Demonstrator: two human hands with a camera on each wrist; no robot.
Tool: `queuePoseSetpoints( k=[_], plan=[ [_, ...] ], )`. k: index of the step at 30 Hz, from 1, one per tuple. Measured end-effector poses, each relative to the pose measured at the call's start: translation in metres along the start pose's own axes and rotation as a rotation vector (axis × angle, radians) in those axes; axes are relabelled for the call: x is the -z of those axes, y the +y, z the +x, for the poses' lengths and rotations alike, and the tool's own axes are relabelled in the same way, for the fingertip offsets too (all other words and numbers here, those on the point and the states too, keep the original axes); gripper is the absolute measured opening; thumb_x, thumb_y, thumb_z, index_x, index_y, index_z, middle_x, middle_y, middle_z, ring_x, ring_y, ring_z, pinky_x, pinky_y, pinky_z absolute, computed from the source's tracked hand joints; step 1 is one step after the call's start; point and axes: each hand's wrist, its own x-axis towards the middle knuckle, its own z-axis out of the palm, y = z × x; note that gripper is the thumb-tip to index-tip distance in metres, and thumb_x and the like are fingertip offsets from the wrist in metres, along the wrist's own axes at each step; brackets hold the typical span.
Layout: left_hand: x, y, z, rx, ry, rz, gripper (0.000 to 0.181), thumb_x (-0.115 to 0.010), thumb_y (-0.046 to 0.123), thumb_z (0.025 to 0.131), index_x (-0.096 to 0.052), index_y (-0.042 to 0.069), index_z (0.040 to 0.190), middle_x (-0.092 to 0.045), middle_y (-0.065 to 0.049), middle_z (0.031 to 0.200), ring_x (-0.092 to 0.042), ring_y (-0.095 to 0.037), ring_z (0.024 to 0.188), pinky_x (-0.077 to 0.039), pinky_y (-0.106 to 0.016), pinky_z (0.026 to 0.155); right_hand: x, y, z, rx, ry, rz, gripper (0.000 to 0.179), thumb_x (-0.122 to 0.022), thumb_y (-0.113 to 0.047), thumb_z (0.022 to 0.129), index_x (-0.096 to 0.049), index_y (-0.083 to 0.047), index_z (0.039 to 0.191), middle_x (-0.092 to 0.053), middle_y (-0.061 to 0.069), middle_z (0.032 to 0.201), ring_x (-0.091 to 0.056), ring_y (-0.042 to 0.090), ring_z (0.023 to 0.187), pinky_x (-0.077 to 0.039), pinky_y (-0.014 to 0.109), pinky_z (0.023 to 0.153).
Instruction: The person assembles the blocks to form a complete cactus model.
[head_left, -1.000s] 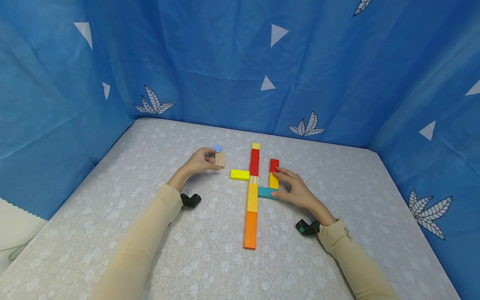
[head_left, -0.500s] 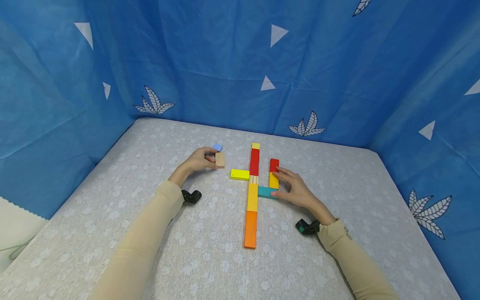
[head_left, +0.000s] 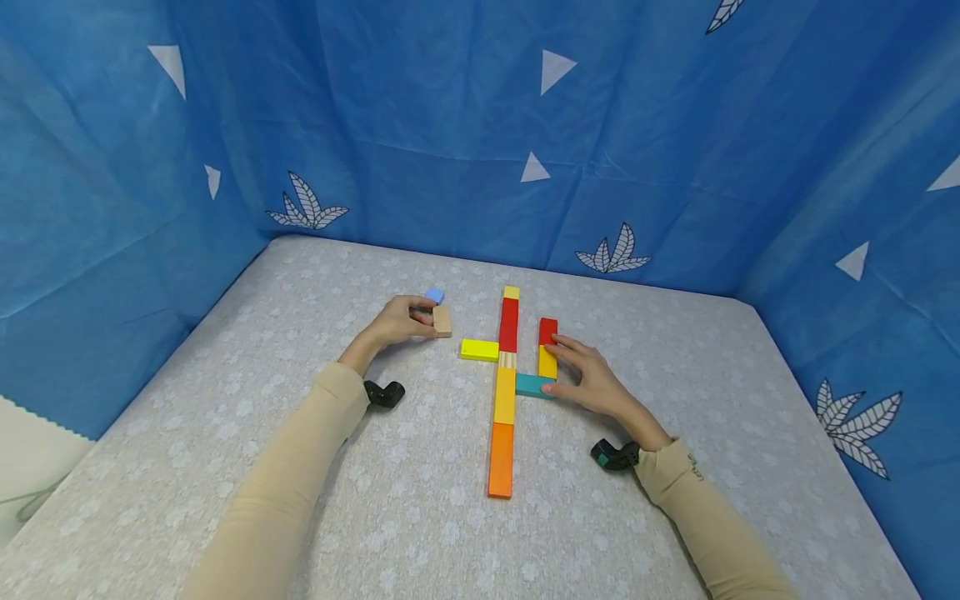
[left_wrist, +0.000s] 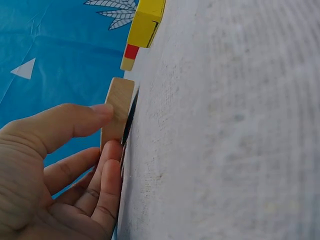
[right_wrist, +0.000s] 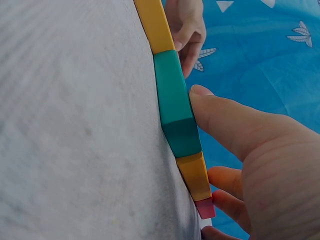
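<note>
My left hand (head_left: pixel 396 320) is at a plain wooden block (head_left: pixel 442 322) on the table, left of the colored row. In the left wrist view its thumb presses that block's face, with fingertips at the lower end. A small blue block (head_left: pixel 435 295) sits just behind. My right hand (head_left: pixel 597 382) spreads its fingers over joined blocks: the thumb touches a teal block (head_left: pixel 529 384), while the fingers reach a yellow-orange block (head_left: pixel 547 362) and a red block (head_left: pixel 548 328) beyond it. The right wrist view shows these three end to end past the thumb.
A long row runs away from me: an orange block (head_left: pixel 501 462), a yellow-orange block (head_left: pixel 505 396), a striped wooden piece (head_left: pixel 507 360), a long red block (head_left: pixel 509 325) and a pale yellow end (head_left: pixel 512 292). A bright yellow block (head_left: pixel 480 350) juts left. Blue cloth (head_left: pixel 450 125) stands behind.
The wooden block has shifted slightly right. My left thumb has drawn back from its near end to its left side. The right hand and the colored row stay put.
</note>
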Motion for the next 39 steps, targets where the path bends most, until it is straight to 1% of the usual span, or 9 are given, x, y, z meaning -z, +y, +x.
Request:
queuePoseSetpoints(
  k=[8, 11, 14, 17, 21, 26, 30, 39],
  plan=[
    [-0.003, 0.010, 0.001, 0.003, -0.019, -0.048, 0.059, -0.072, 0.004, 0.085, -0.050, 0.002, 0.140, -0.063, -0.016, 0.112, -0.060, -0.019, 0.094, -0.048, -0.025, 0.081, 0.000, -0.001, -0.001, -0.003, 0.000, -0.005, 0.074, -0.077, -0.035, 0.083, -0.048, -0.009, 0.145, -0.034, 0.014, 0.157, -0.030, 0.041, 0.142, -0.023, 0.067, 0.111],
    [-0.005, 0.014, 0.003, -0.010, -0.036, -0.060, 0.058, -0.071, 0.004, 0.086, -0.050, 0.002, 0.140, -0.062, -0.017, 0.117, -0.059, -0.018, 0.092, -0.048, -0.024, 0.079, 0.000, -0.001, -0.001, -0.002, -0.001, -0.004, 0.074, -0.077, -0.035, 0.082, -0.048, -0.009, 0.145, -0.034, 0.014, 0.157, -0.029, 0.041, 0.143, -0.023, 0.067, 0.112],
    [-0.008, 0.018, 0.005, -0.024, -0.058, -0.074, 0.059, -0.071, 0.002, 0.085, -0.050, 0.001, 0.140, -0.059, -0.018, 0.126, -0.059, -0.018, 0.092, -0.048, -0.023, 0.077, 0.001, -0.001, -0.001, -0.003, -0.002, -0.005, 0.074, -0.077, -0.035, 0.082, -0.048, -0.009, 0.145, -0.034, 0.014, 0.157, -0.029, 0.041, 0.143, -0.023, 0.067, 0.112],
    [-0.011, 0.021, 0.007, -0.037, -0.075, -0.076, 0.060, -0.072, 0.001, 0.084, -0.050, 0.000, 0.139, -0.059, -0.019, 0.127, -0.058, -0.017, 0.092, -0.047, -0.021, 0.074, 0.000, -0.002, -0.001, -0.001, -0.003, -0.004, 0.074, -0.077, -0.035, 0.082, -0.048, -0.009, 0.145, -0.034, 0.015, 0.157, -0.030, 0.041, 0.142, -0.024, 0.067, 0.112],
    [-0.016, 0.023, 0.008, -0.045, -0.102, -0.070, 0.059, -0.071, 0.002, 0.084, -0.050, 0.001, 0.140, -0.061, -0.019, 0.121, -0.059, -0.018, 0.094, -0.047, -0.022, 0.073, 0.000, -0.002, 0.000, 0.001, -0.003, -0.004, 0.074, -0.077, -0.035, 0.082, -0.048, -0.009, 0.145, -0.034, 0.014, 0.157, -0.030, 0.041, 0.142, -0.023, 0.067, 0.112],
    [-0.020, 0.023, 0.010, -0.040, -0.122, -0.065, 0.058, -0.072, 0.003, 0.085, -0.051, 0.002, 0.139, -0.064, -0.017, 0.110, -0.059, -0.020, 0.095, -0.047, -0.024, 0.074, -0.001, -0.001, 0.000, -0.006, -0.004, -0.002, 0.074, -0.077, -0.036, 0.082, -0.047, -0.010, 0.145, -0.034, 0.014, 0.157, -0.029, 0.041, 0.143, -0.016, 0.067, 0.115],
    [-0.023, 0.023, 0.011, -0.036, -0.128, -0.046, 0.059, -0.074, 0.004, 0.083, -0.052, 0.002, 0.139, -0.065, -0.013, 0.101, -0.059, -0.019, 0.092, -0.047, -0.023, 0.073, -0.001, -0.001, 0.000, -0.009, -0.004, -0.002, 0.074, -0.077, -0.035, 0.082, -0.047, -0.009, 0.145, -0.034, 0.015, 0.157, -0.029, 0.041, 0.143, -0.018, 0.067, 0.114],
    [-0.026, 0.021, 0.014, -0.032, -0.142, -0.055, 0.061, -0.075, 0.001, 0.082, -0.052, 0.001, 0.139, -0.065, -0.016, 0.104, -0.059, -0.018, 0.091, -0.048, -0.021, 0.075, -0.001, -0.001, 0.001, -0.033, -0.002, -0.023, 0.075, -0.077, -0.039, 0.082, -0.047, -0.011, 0.146, -0.033, 0.013, 0.158, -0.030, 0.040, 0.143, -0.024, 0.068, 0.112]
  ],
)
